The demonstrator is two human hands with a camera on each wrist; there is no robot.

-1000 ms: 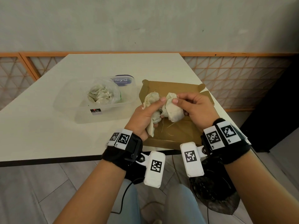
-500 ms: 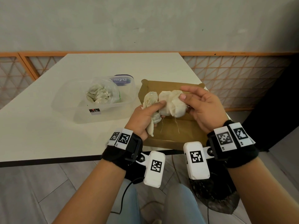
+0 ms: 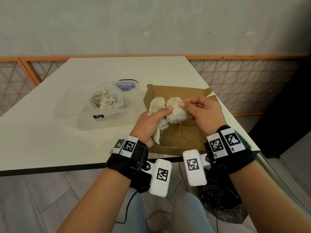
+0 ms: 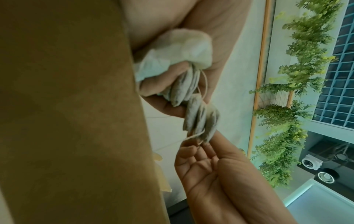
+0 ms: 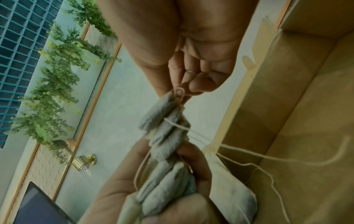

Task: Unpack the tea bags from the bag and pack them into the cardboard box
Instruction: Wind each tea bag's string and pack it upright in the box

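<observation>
- Pinching with thumb and forefinger, the right hand (image 3: 203,113) grips the top of a small cluster of tea bags (image 3: 177,110); in the right wrist view its other fingers curl toward the palm, and a loop of string (image 5: 180,93) sits at the fingertips.
- Clenched around a larger bunch of tea bags (image 3: 157,106), the left hand (image 3: 152,122) holds them in its fist, one bag hanging below the palm; the thumb presses across the bunch.
- Both clusters touch each other between the two hands, and their thin strings dangle and tangle beneath them.
- Both hands and the bags hover above the open cardboard box (image 3: 183,135), which lies flat near the table's front edge with its lid flap tilted up behind.
- Left of the cardboard box, just beside it, stands a clear plastic tub (image 3: 80,120) on the white table (image 3: 42,132).
- Inside that tub sits a clear plastic bag (image 3: 105,98) with more tea bags in it, and behind it a blue-labelled packet (image 3: 127,84).
- Black wrist straps with white marker blocks wrap both forearms, nearer the person than the cardboard box.
</observation>
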